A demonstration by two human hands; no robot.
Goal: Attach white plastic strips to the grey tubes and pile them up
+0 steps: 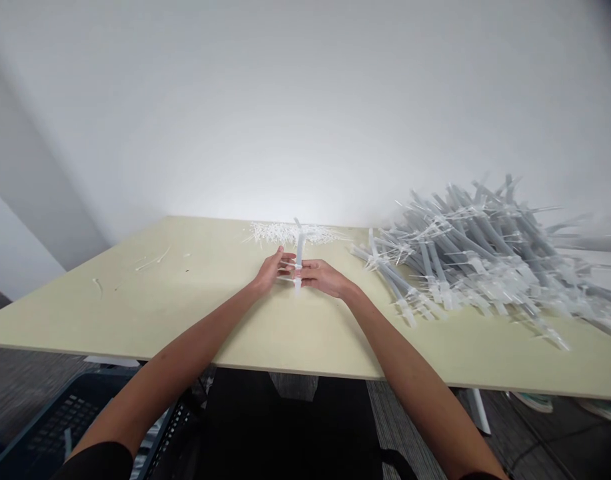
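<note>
A grey translucent tube (300, 250) stands upright in front of me, with a clear fitting (298, 285) at its lower end. White cable ties (286, 279) go round it, their tails pointing left. My right hand (325, 277) grips the tube from the right side, its fingertips at the lower part. On the other side my left hand (270, 272) is close to the tube and the tie tails, thumb up and fingers apart. Whether its fingertips touch a tail is too small to make out. Behind the tube lies a loose heap of white cable ties (272, 233).
A large pile of similar tubes with ties (478, 233) covers the right of the pale table (225, 333). A few stray ties (152, 259) lie at the left. White wall (285, 100) closes off the back. A dark blue crate (50, 417) stands below the front edge.
</note>
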